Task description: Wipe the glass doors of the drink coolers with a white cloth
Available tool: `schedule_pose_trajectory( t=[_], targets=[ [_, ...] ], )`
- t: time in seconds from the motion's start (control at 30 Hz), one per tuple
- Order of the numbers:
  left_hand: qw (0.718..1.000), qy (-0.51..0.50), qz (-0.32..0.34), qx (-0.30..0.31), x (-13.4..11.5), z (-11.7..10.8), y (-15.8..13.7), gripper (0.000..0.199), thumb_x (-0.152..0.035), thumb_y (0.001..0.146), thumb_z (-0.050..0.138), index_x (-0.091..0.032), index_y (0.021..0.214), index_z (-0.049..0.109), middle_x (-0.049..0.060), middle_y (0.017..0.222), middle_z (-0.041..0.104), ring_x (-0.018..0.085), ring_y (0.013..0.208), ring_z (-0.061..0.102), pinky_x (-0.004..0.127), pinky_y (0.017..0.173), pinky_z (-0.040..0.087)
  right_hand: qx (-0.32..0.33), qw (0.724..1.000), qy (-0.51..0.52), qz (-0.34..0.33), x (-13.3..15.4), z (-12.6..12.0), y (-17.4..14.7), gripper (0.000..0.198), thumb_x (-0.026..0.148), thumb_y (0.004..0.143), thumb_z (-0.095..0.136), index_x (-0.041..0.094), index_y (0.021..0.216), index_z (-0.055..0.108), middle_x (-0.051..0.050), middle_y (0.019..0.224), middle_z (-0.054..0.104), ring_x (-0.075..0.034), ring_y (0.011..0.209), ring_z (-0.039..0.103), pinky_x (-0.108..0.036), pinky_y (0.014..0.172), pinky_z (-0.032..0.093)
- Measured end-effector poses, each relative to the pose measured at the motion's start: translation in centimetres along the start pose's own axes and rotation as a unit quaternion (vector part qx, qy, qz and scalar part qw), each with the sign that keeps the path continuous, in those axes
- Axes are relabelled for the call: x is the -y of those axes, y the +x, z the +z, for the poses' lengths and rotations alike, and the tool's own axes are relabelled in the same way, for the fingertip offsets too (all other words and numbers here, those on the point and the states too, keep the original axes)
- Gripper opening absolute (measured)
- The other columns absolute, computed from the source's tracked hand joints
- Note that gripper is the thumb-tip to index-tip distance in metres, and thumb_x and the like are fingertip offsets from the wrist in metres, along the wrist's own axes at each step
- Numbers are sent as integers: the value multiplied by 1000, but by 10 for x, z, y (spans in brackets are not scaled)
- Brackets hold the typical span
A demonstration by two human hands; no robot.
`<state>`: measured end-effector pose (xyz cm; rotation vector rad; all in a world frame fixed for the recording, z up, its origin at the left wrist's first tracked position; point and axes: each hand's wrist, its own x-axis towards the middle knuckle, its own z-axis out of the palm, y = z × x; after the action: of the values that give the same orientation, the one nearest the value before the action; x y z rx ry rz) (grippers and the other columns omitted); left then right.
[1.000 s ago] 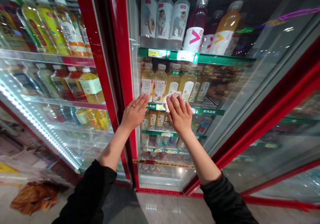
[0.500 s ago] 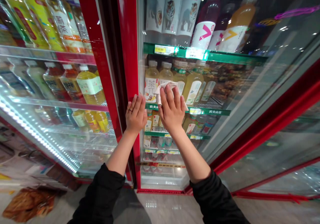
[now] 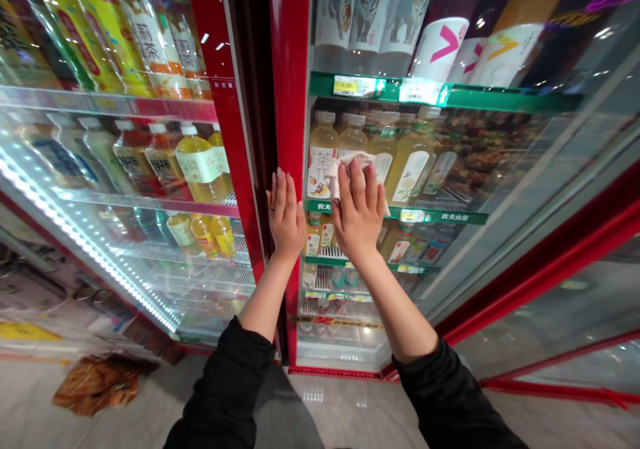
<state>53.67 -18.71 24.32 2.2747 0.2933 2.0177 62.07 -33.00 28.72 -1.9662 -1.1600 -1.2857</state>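
Note:
My right hand (image 3: 359, 217) lies flat with its fingers stretched, pressing a white cloth (image 3: 385, 201) against the glass door (image 3: 505, 162) of a drinks fridge. Part of the cloth is hidden under the palm and fingers. Behind the glass, next to the cloth, stands a tea bottle (image 3: 321, 162) with a white label. My left hand (image 3: 286, 219) rests with straight fingers on the red door frame (image 3: 291, 102), holding nothing. A ring shows on one of its fingers.
A second fridge (image 3: 230, 129) with a red frame and several bottles stands on the left. Green shelf edges (image 3: 510, 98) run behind the glass. A slanting red frame bar (image 3: 545, 265) is on the right. A crumpled brown bag-like thing (image 3: 95, 385) lies on the floor (image 3: 360, 412).
The view has swung a little left, so the fridges and both hands appear further right. The right hand still presses the cloth on the glass, and the left stays by the frame.

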Motion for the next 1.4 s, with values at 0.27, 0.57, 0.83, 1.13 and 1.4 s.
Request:
schedule_pose_trajectory(
  t=[0.27, 0.57, 0.83, 1.13, 1.4],
  targets=[
    [999, -17, -28, 6, 3, -1, 4, 68, -26, 120, 22, -40, 179, -9, -2, 188, 3, 20, 174, 7, 51, 146, 11, 68, 989, 10, -131, 6, 10, -26, 69, 26, 117, 41, 41, 178, 10, 5, 179, 44, -19, 167, 41, -40, 140, 25],
    [1000, -2, -19, 12, 1, 1, 5, 70, -25, 120, 21, -38, 178, -15, -1, 188, -1, 19, 174, 8, 48, 146, 15, 71, 997, -5, -22, 19, 11, -20, 69, 27, 117, 39, 39, 177, 9, 1, 183, 37, -28, 171, 34, -52, 140, 25],
    [999, 1, -18, 26, 4, -2, 5, 68, -27, 120, 18, -39, 178, -16, -3, 188, -2, 18, 173, 7, 47, 146, 15, 104, 989, 20, -106, 13, 16, -30, 66, 25, 118, 39, 45, 176, 17, 6, 180, 43, -21, 168, 40, -44, 140, 26],
    [1000, -4, -20, -1, -3, 0, 5, 72, -21, 119, 25, -38, 179, -11, -2, 188, 1, 19, 173, 12, 46, 146, 19, 11, 1000, -24, -10, 20, 22, -27, 69, 39, 116, 40, 37, 179, 9, -1, 182, 40, -29, 170, 36, -53, 142, 18],
    [999, -41, -16, 10, 0, -5, 6, 69, -30, 121, 28, -44, 179, -7, -8, 187, 0, 16, 173, 10, 42, 146, 16, -11, 992, -41, -115, 16, 28, -55, 65, 42, 118, 37, 37, 179, 14, 3, 173, 55, -21, 166, 43, -37, 142, 6]
  ],
)
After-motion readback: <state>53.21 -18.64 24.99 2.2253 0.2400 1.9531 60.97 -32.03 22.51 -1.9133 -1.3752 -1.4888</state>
